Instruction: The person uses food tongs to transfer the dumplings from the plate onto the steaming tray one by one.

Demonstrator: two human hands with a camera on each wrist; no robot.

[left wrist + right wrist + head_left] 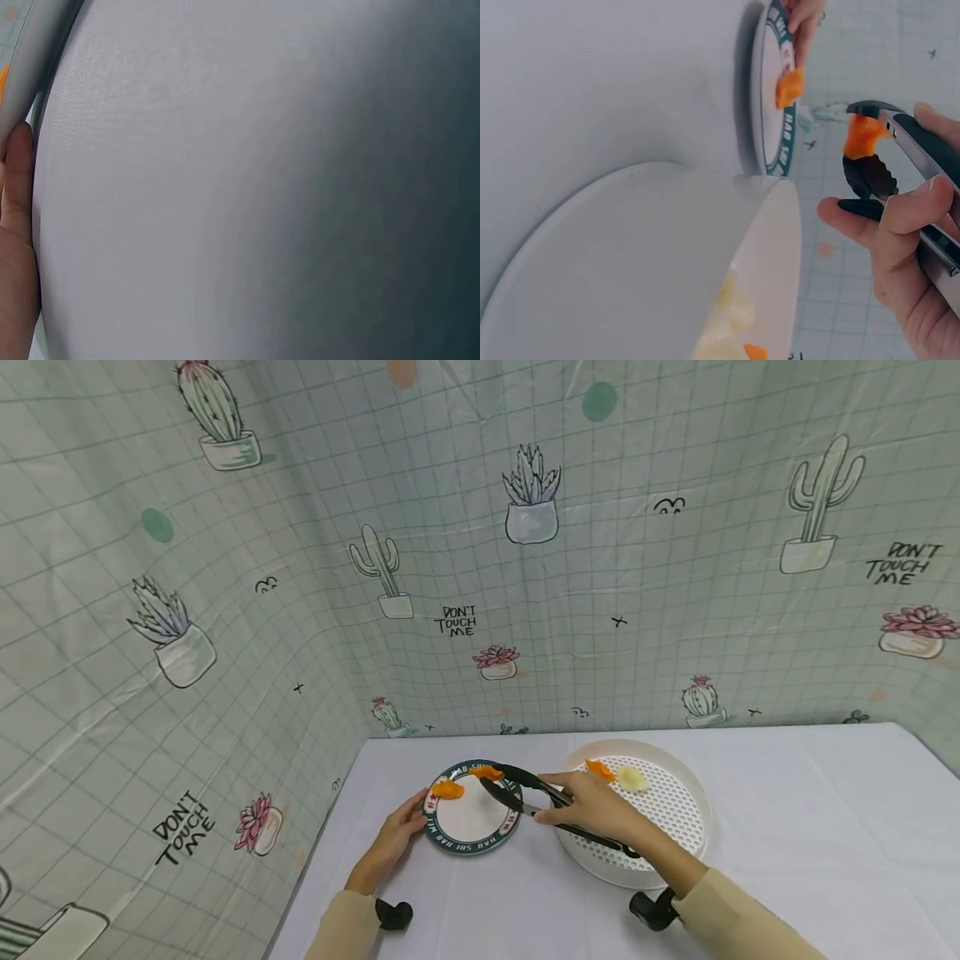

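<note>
Currently, left hand [397, 838] holds the green-bordered plate [465, 820] by its rim; right hand [597, 810] grips black tongs [523, 777], their tips pinching an orange piece [864, 138] over the plate.

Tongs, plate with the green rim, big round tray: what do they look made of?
Tongs: probably metal arms, judging by the silvery sheen; dark tips perhaps nylon or silicone.
Plate: smooth white, printed rim; ceramic or melamine, can't tell which.
Tray: likely plastic, plain off-white with a regular dotted floor; coated metal possible.
</note>
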